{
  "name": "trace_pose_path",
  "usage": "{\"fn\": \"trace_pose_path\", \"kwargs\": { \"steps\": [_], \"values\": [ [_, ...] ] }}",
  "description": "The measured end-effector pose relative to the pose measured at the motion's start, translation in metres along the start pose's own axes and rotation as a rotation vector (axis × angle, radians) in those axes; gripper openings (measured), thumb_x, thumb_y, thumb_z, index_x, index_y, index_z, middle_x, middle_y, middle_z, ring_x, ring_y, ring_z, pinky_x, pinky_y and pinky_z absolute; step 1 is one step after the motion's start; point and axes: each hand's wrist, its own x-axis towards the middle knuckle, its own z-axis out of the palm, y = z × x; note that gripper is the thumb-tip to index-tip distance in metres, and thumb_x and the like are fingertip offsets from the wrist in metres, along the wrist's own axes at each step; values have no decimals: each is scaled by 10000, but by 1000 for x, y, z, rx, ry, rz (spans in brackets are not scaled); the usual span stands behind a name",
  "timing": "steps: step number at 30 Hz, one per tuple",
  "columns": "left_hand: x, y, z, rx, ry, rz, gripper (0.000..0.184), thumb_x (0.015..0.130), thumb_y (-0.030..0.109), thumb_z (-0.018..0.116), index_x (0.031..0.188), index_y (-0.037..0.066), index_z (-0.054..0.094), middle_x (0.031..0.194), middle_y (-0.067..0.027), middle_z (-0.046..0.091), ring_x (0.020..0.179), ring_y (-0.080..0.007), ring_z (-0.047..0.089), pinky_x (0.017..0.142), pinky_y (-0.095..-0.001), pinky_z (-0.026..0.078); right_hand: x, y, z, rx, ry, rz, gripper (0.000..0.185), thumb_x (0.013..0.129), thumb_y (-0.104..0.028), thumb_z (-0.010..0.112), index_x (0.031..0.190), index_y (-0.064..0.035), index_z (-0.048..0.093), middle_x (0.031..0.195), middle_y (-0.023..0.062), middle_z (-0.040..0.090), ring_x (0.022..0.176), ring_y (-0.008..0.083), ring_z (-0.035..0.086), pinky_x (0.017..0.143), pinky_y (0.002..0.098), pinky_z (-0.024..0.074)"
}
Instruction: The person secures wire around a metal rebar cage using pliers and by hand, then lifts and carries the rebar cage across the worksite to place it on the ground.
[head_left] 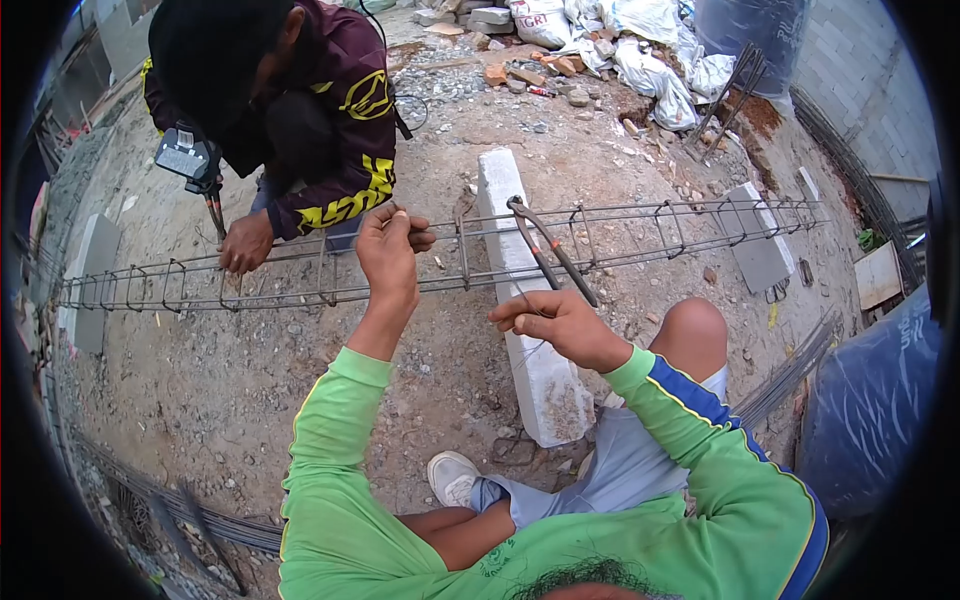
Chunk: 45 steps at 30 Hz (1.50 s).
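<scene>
A long rebar cage (pixel 435 285) of thin bars and square stirrups crosses in front of me. My left hand (pixel 390 255) is raised at its near side, fingers pinched together; what they hold, if anything, is too small to make out. Lower and to the right, my right hand (pixel 568 328) is closed on thin tie wire (pixel 527 297), whose fine ends stick out by the fingers. Pincers (pixel 540 235) with dark, red-marked handles rest across the cage between the hands and the far bar, untouched. Beneath the cage lies a white block (pixel 545 390).
Across the cage a co-worker (pixel 335 110) crouches, one hand (pixel 246 243) at the bars beside a power tool (pixel 187 160). More blocks (pixel 765 245) support the cage ends. Loose rebar (pixel 790 370) and a blue wrapped drum (pixel 875 400) stand right; rubble and white sacks (pixel 650 75) lie behind.
</scene>
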Motion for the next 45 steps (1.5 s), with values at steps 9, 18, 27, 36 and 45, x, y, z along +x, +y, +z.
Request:
{"fn": "trace_pose_path", "kwargs": {
  "steps": [9, 18, 27, 36, 45],
  "values": [
    [10, 2, -23, -72, 127, 10, 64, 983, 82, 527, 1023, 44, 560, 792, -81, 663, 602, -167, 641, 578, -290, 528, -11, -22, 3, 660, 58, 225, 454, 1078, -333, 418, 1295, 46, 542, 621, -26, 406, 501, 67, 274, 490, 244, 279],
    [14, 15, -32, -160, 98, 6, 45, 971, 69, 546, 986, 36, 572, 756, -62, 626, 580, -159, 598, 564, -297, 503, -31, 9, 54, 271, -92, 304, 441, 1071, -372, 412, 1204, -21, 643, 636, -48, 452, 542, 58, 374, 512, 229, 324],
    [-3, 27, -24, -214, -44, -146, 68, 991, 94, 536, 1052, 71, 555, 796, -48, 627, 642, -159, 609, 618, -307, 507, -20, 30, 44, -403, -304, -11, 551, 996, -367, 591, 1419, -32, 483, 1058, 162, 676, 1083, 206, 639, 962, 346, 489],
    [-32, 11, 17, -21, -340, -239, 98, 1000, 94, 520, 1089, 55, 538, 909, -123, 698, 757, -212, 688, 711, -334, 542, 1, 8, 33, 630, 67, 169, 364, 1033, -228, 549, 1305, 8, 501, 894, 36, 612, 746, 108, 612, 704, 251, 525],
    [-31, -1, -7, -254, -292, -528, 87, 966, 71, 548, 1033, 29, 585, 872, -113, 693, 785, -228, 687, 729, -339, 549, -6, 15, 58, 39, 123, -8, 324, 1016, -211, 561, 1243, 3, 647, 684, -22, 524, 589, 56, 440, 530, 243, 378]
  ]
}}
